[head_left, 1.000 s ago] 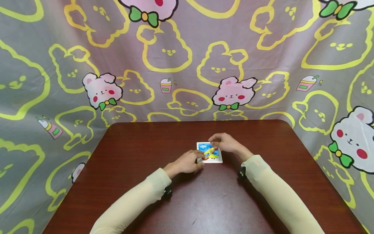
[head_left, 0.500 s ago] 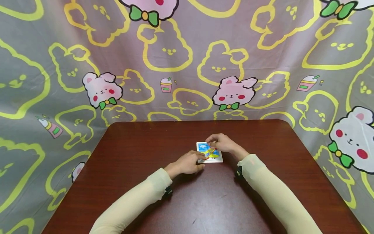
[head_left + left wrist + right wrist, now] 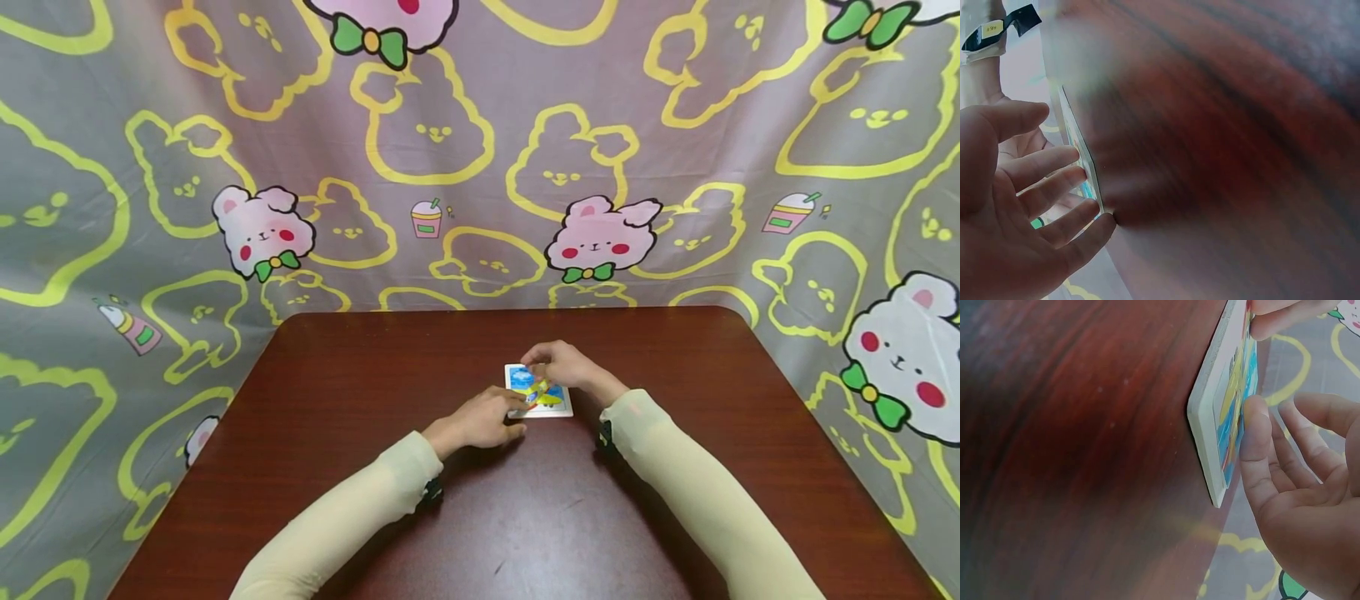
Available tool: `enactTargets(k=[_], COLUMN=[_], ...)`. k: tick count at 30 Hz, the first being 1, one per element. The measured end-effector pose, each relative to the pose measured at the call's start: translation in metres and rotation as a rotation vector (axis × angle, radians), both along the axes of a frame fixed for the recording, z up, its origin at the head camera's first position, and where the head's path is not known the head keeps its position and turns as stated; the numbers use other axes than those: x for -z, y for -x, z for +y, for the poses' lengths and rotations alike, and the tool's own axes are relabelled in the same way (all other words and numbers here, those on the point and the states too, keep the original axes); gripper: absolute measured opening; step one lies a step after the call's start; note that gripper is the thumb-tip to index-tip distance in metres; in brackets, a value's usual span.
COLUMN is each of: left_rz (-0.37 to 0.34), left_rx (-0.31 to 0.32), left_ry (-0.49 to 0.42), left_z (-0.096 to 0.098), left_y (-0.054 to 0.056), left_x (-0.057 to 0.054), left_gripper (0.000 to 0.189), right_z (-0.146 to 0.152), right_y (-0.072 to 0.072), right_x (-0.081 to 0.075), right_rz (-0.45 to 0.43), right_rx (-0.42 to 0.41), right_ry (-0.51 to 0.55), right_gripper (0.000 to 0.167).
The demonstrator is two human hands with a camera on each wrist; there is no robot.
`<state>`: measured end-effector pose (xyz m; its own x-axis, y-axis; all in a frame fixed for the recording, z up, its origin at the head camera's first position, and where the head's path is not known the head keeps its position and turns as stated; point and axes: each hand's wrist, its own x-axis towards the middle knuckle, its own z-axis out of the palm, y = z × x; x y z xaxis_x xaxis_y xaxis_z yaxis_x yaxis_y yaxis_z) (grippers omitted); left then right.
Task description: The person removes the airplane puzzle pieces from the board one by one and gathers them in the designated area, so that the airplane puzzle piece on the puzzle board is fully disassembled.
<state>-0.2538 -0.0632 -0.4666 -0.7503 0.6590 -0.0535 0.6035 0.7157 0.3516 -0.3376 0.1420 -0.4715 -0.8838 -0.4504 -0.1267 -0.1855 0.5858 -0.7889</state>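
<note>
Puzzle board [image 3: 540,398] lies between both hands: left hand [image 3: 480,417] steadies its edge with relaxed fingers, right hand [image 3: 564,367] pinches a piece [image 3: 537,389], which, I judge, could jam if pressed in askew.

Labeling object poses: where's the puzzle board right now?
In the head view the puzzle board lies flat on the brown table, just right of centre, between the left hand touching its near-left corner and the right hand over it.

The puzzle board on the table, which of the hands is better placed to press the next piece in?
Probably the right hand: it is over the puzzle board, fingertip on the picture surface. The left hand only steadies the board's near-left edge.
</note>
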Motion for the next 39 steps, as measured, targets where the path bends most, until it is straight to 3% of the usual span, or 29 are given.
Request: enactTargets(k=[12, 39], left_rz=[-0.018, 0.055], left_rx=[-0.019, 0.016], left_ry=[0.024, 0.052], left_z=[0.000, 0.004], left_y=[-0.001, 0.004], left_x=[-0.001, 0.005], left_gripper=[0.040, 0.044], right_z=[-0.006, -0.014], right_y=[0.003, 0.006], right_x=[0.006, 0.006], right_rz=[0.002, 0.056], right_rx=[-0.004, -0.030], right_ry=[-0.010, -0.022], right_gripper=[0.026, 0.028])
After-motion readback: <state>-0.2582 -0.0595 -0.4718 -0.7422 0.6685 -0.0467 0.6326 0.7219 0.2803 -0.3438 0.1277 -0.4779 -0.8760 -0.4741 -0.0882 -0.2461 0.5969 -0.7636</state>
